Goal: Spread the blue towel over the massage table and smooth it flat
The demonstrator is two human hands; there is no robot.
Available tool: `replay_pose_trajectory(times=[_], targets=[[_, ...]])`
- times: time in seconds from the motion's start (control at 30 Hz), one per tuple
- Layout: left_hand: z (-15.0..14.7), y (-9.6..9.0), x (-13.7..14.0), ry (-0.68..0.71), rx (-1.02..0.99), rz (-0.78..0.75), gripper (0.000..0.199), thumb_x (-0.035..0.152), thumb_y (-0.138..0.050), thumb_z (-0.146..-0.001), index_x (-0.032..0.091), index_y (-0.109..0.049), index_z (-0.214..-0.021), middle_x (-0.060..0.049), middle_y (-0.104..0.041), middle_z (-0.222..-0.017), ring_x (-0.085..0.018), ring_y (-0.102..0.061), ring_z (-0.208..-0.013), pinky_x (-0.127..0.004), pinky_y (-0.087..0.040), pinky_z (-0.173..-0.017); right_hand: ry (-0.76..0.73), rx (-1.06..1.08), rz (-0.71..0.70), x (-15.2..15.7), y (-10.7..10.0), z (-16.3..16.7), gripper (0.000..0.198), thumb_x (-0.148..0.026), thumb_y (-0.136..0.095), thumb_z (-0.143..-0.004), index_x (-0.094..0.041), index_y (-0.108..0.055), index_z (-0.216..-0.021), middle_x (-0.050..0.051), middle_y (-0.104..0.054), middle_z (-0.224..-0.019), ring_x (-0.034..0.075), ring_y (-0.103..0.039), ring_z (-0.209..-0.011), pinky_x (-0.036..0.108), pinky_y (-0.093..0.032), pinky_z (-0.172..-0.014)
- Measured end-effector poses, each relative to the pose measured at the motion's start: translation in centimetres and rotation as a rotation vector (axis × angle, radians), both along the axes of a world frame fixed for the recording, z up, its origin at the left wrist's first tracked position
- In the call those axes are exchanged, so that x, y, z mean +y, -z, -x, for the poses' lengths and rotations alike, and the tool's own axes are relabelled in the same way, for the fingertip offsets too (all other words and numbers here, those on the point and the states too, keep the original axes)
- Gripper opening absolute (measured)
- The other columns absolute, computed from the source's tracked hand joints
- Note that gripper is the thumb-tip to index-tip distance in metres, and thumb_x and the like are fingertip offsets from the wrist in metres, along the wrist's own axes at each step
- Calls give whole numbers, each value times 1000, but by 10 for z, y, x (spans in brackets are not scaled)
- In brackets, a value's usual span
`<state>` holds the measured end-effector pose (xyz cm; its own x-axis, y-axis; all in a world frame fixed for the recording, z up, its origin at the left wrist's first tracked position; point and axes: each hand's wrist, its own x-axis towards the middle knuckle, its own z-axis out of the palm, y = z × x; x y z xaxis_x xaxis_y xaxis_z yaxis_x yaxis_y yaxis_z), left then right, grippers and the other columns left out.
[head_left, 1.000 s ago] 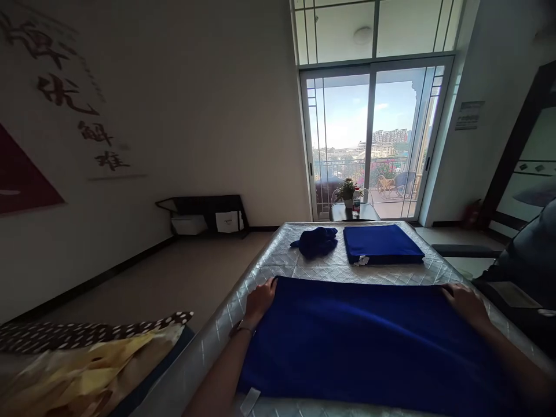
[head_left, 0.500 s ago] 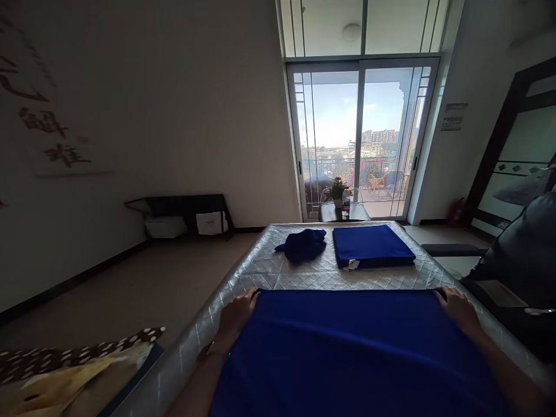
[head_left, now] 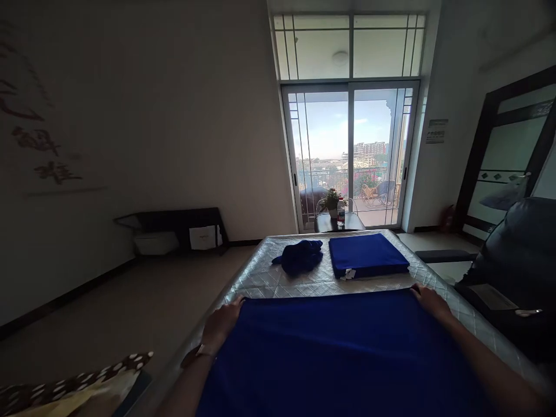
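A large dark-blue cloth [head_left: 330, 353] stretches taut between my hands over the near part of a silvery quilted mattress [head_left: 256, 284]. My left hand [head_left: 220, 324] is closed on its far left corner; my right hand [head_left: 432, 301] pinches the far right corner. The cloth's lower part runs out of view toward me. Past its far edge lies a crumpled blue cloth bundle [head_left: 299, 258]. To the right of that bundle sits a flat, neatly folded stack of blue cloth [head_left: 369, 255] with a small white tag at its front.
Beyond the mattress stands a small dark table [head_left: 351, 223] with a potted plant [head_left: 330, 202] and a bottle [head_left: 341, 212]. A black chair [head_left: 521, 249] is close on the right. At lower left lies a brown polka-dot fabric [head_left: 87, 379]. Sliding glass doors [head_left: 351, 156] are behind.
Both hands have shifted slightly left in view, still gripping the cloth, and its far edge now slants up to the right. The camera view has tilted up a little.
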<state>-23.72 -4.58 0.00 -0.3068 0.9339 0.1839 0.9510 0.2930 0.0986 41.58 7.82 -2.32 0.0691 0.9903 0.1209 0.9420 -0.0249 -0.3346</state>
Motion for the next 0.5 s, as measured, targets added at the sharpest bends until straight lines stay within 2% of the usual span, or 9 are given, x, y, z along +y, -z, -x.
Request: replay_pose_trajectory(times=[0.2,0.33,0.43,0.5], targets=[[-4,15,3,-24,64,-27,52,44,-22,-101,24,-62,-128,-14,-79,-95,-35,-75,-85,-44,-55,-73,62,-28,-54,-2,6,9,44,-49,-35,-97,-24,-62,-120,15,-72,-114,32,-70,-99,41,-51,-78],[-3,17,2,-15,128,-114,46,33,-27,-100,20,-60,-129,-17,-73,-115,-33,-70,-101,-44,-54,-82,55,-77,-86,-3,5,4,46,-52,-34,-96,-23,-64,-117,18,-71,-114,32,-71,-95,40,-49,-71],[-8,15,3,73,154,-156,43,17,-34,-95,17,-62,-127,-18,-68,-123,-32,-63,-113,-45,-51,-92,48,-90,-92,-5,-2,0,45,-49,-30,-98,-24,-66,-108,18,-72,-110,30,-71,-90,40,-48,-69],[-15,14,6,165,142,-147,41,16,-38,-93,19,-66,-123,-15,-68,-125,-29,-61,-117,-42,-47,-100,56,-112,-114,-8,-7,0,44,-42,-28,-99,-23,-67,-105,18,-71,-109,30,-69,-93,41,-48,-72]])
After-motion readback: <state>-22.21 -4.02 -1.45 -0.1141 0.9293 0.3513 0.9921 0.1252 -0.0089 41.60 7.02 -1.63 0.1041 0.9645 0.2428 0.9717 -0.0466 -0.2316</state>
